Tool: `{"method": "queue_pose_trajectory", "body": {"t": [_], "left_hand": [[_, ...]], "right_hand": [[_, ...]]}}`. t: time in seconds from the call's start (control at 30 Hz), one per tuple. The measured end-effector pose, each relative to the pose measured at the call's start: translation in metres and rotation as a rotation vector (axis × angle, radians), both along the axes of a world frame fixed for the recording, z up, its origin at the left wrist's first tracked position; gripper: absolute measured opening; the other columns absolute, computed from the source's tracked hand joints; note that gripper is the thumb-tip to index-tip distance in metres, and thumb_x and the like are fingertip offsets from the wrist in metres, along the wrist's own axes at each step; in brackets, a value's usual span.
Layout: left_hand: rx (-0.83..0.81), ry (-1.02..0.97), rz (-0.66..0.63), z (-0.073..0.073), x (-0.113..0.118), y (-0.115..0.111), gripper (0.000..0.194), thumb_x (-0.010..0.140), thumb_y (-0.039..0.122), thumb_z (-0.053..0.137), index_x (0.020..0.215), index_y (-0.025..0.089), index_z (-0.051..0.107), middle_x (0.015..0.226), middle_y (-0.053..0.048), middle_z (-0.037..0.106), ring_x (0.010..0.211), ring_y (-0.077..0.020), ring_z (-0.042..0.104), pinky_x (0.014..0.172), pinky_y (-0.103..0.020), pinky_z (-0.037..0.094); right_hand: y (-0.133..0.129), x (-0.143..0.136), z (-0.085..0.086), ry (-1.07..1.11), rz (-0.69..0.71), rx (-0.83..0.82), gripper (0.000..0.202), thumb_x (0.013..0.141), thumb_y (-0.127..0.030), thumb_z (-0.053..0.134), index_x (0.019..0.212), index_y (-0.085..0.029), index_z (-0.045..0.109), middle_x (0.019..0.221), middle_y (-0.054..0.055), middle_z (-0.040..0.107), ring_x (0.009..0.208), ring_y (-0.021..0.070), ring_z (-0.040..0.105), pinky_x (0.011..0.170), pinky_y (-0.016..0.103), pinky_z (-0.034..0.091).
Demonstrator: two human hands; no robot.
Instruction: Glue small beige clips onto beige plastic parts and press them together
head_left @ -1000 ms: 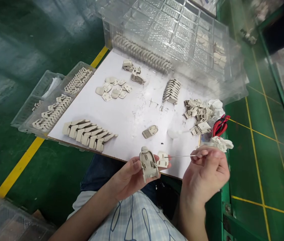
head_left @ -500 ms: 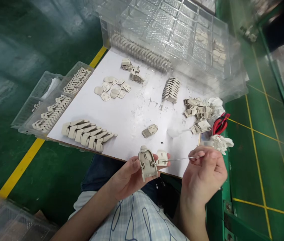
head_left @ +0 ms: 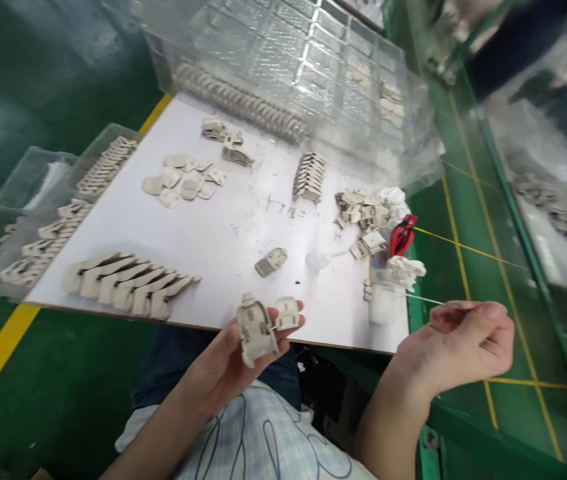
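Observation:
My left hand (head_left: 223, 360) holds a beige curved plastic part (head_left: 255, 329), its inner side with slots facing up. A smaller beige plate (head_left: 287, 313) rests on the fingers of that same hand, just right of the larger part. Off to the right, beyond the board's front edge, my right hand (head_left: 468, 340) pinches a thin metal rod (head_left: 426, 299) that points left. The rod's tip lies near a small translucent container (head_left: 383, 303). One assembled-looking beige piece (head_left: 271, 262) lies on the white board in front of my left hand.
On the white board (head_left: 128, 213) are a row of angled parts (head_left: 131, 283), flat plates (head_left: 183, 179), a stack (head_left: 309, 177) and a heap (head_left: 363, 210). Red-handled pliers (head_left: 402, 235) lie right. Clear compartment boxes (head_left: 283, 60) stand behind; trays (head_left: 71, 200) sit left.
My right hand has moved right with the rod, away from the small plate in my left hand. The whole view has shifted, and the small container now shows. My left hand keeps both parts.

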State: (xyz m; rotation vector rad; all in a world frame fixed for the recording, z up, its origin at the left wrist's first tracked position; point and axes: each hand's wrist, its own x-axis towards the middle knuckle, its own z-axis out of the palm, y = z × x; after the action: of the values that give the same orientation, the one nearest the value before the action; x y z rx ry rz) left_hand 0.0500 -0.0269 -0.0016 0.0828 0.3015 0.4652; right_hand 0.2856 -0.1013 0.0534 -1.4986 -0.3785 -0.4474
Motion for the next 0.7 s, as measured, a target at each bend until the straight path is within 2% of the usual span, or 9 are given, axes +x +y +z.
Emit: {"method": "queue_pose_trajectory", "body": {"t": [0.1,0.17,0.3,0.4,0.47,0.53,0.57,0.63,0.7], "left_hand": [[0.033,-0.031,-0.040,-0.004,-0.002,0.002,0.030,0.085,0.048,0.076,0.106,0.027,0.081,0.129,-0.001,0.075,0.123,-0.0210,0.068,0.096,-0.021,0.056],[0.054,-0.056,-0.069,-0.005,-0.001,0.003,0.030,0.087,0.049,0.073,0.108,0.028,0.081,0.129,0.000,0.075,0.124,-0.0198,0.068,0.100,-0.021,0.054],[0.084,-0.024,-0.088,-0.003,0.001,0.002,0.034,0.087,0.051,0.071,0.111,0.029,0.080,0.130,-0.001,0.074,0.125,-0.0203,0.067,0.103,-0.022,0.052],[0.106,0.063,-0.101,-0.002,0.002,0.001,0.040,0.082,0.055,0.075,0.112,0.030,0.079,0.137,-0.002,0.070,0.135,-0.0243,0.059,0.109,-0.028,0.048],[0.124,0.104,-0.099,-0.001,0.003,0.000,0.042,0.079,0.057,0.077,0.110,0.030,0.079,0.144,-0.003,0.065,0.141,-0.0282,0.052,0.116,-0.035,0.043],[0.158,0.100,-0.092,0.002,0.003,-0.001,0.041,0.077,0.058,0.078,0.105,0.029,0.081,0.146,-0.005,0.062,0.142,-0.0314,0.050,0.120,-0.042,0.037],[0.186,0.085,-0.094,0.004,0.003,-0.001,0.040,0.077,0.058,0.079,0.102,0.028,0.081,0.145,-0.006,0.063,0.143,-0.0326,0.049,0.122,-0.045,0.033],[0.268,0.063,-0.100,0.007,0.004,0.000,0.040,0.075,0.059,0.080,0.099,0.027,0.082,0.143,-0.008,0.065,0.145,-0.0341,0.046,0.123,-0.048,0.029],[0.343,0.085,-0.121,0.010,0.004,0.001,0.042,0.073,0.060,0.081,0.098,0.027,0.083,0.140,-0.009,0.066,0.145,-0.0353,0.045,0.120,-0.048,0.033]], "right_hand": [[-0.012,0.031,-0.002,-0.175,-0.296,-0.087,0.029,0.084,-0.043,0.066,0.067,-0.024,0.051,0.064,-0.003,0.053,0.055,0.0133,0.045,0.053,0.031,0.034],[-0.018,0.045,-0.006,-0.215,-0.379,-0.141,0.028,0.083,-0.045,0.066,0.068,-0.025,0.053,0.066,-0.001,0.055,0.059,0.0168,0.050,0.059,0.035,0.041],[-0.021,0.062,-0.017,-0.217,-0.413,-0.246,0.027,0.083,-0.044,0.067,0.068,-0.025,0.055,0.066,0.000,0.055,0.065,0.0187,0.053,0.067,0.038,0.046],[-0.019,0.070,-0.021,-0.227,-0.342,-0.375,0.026,0.082,-0.042,0.070,0.069,-0.022,0.060,0.068,-0.001,0.054,0.063,0.0170,0.049,0.064,0.035,0.042],[-0.016,0.066,-0.021,-0.226,-0.229,-0.435,0.024,0.077,-0.040,0.077,0.075,-0.019,0.065,0.074,-0.001,0.054,0.064,0.0149,0.047,0.061,0.032,0.039],[-0.012,0.049,-0.018,-0.135,-0.058,-0.354,0.027,0.073,-0.039,0.082,0.082,-0.018,0.067,0.076,-0.002,0.054,0.063,0.0121,0.046,0.058,0.028,0.037],[-0.011,0.035,-0.016,-0.024,0.071,-0.286,0.029,0.073,-0.039,0.083,0.084,-0.019,0.065,0.073,-0.004,0.053,0.061,0.0106,0.045,0.055,0.026,0.036],[-0.009,0.000,-0.013,0.351,0.473,-0.207,0.030,0.080,-0.045,0.077,0.082,-0.021,0.059,0.060,-0.007,0.050,0.050,0.0087,0.042,0.046,0.022,0.032],[-0.008,-0.037,-0.012,0.784,0.931,-0.282,0.034,0.085,-0.051,0.071,0.082,-0.021,0.056,0.056,-0.006,0.054,0.043,0.0085,0.044,0.039,0.020,0.029]]}}
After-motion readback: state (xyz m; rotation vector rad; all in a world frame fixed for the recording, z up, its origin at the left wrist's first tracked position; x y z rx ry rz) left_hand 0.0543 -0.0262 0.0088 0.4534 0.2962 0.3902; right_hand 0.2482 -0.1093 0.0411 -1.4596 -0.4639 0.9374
